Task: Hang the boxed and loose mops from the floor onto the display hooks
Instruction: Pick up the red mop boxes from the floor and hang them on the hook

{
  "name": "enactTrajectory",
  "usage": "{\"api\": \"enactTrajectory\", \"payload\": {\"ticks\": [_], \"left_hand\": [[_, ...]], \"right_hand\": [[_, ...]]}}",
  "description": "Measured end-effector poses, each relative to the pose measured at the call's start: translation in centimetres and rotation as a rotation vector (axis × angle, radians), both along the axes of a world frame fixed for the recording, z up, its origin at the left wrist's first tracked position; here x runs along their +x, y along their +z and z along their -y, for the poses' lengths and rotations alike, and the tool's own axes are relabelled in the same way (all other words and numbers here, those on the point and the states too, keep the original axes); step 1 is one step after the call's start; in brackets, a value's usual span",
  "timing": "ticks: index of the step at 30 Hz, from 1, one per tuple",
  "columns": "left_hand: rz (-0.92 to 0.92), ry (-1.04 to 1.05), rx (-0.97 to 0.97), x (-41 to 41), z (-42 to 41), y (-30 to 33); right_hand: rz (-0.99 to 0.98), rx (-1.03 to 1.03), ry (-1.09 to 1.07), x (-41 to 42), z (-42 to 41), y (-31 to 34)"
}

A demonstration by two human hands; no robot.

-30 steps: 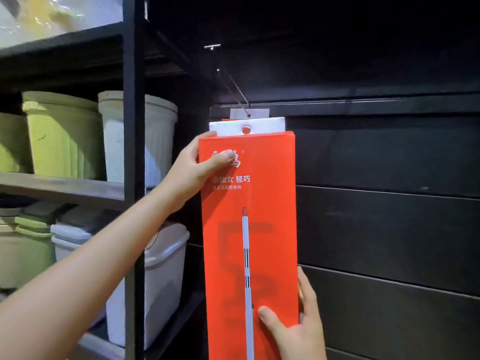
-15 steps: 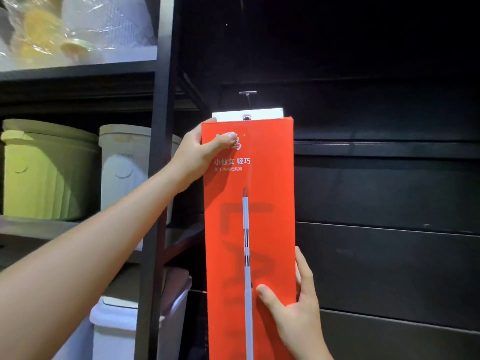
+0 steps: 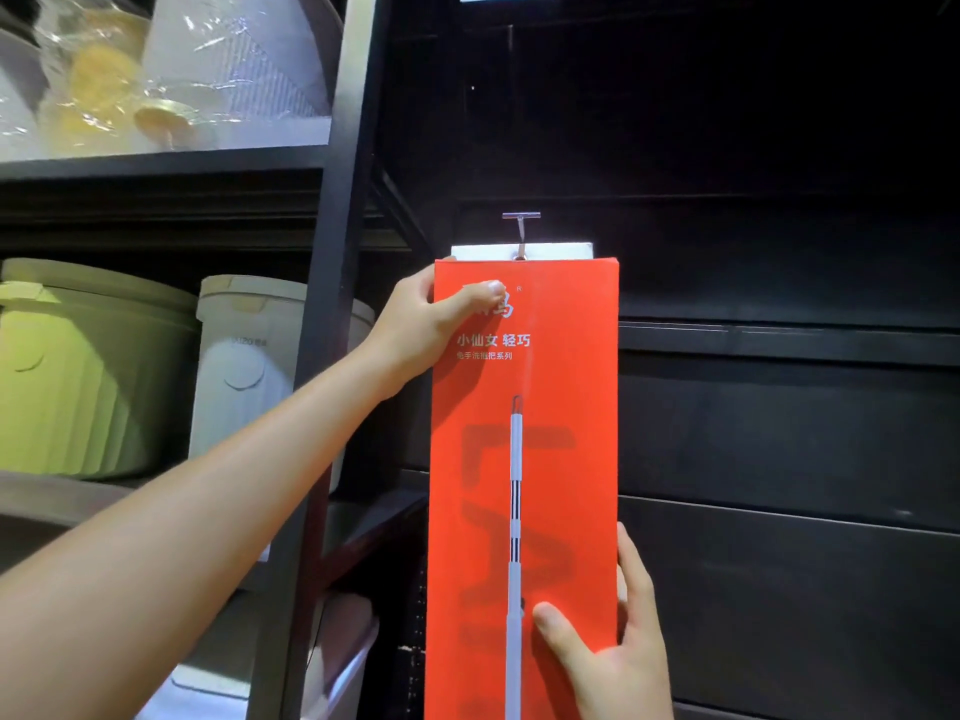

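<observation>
The box (image 3: pixel 524 459) is gripped near its top by the left hand (image 3: pixel 421 324) and low down by the right hand (image 3: pixel 618 646). Its tab (image 3: pixel 483 252) should be slid fully along the hook (image 3: pixel 521 226) before release.

To your left stands a black shelving rack (image 3: pixel 332 283). On its middle shelf you see a green bin (image 3: pixel 88 371) just beside a white bin (image 3: pixel 249 366); plastic-wrapped goods (image 3: pixel 156 75) sit above. A dark panelled wall (image 3: pixel 779 433) fills your right.
</observation>
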State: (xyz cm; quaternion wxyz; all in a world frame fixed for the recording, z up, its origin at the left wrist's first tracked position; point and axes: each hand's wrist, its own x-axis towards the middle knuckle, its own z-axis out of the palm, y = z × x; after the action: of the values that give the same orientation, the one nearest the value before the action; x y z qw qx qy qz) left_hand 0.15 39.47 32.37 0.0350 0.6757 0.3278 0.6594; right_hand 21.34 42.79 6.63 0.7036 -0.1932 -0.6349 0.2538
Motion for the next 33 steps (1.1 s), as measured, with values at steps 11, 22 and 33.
{"api": "enactTrajectory", "payload": {"ticks": [11,22,33], "left_hand": [[0.005,0.019,-0.124,0.8,-2.8,-0.1],[0.089,-0.021,-0.092,2.0,-4.2,-15.5],[0.253,-0.004,-0.060,2.8,-5.4,-24.8]], "right_hand": [[-0.015,-0.059,0.067,-1.4,-2.8,-0.7],[0.086,-0.036,0.019,-0.9,-4.9,-1.1],[0.117,-0.054,-0.024,-1.5,-5.5,-1.4]]}}
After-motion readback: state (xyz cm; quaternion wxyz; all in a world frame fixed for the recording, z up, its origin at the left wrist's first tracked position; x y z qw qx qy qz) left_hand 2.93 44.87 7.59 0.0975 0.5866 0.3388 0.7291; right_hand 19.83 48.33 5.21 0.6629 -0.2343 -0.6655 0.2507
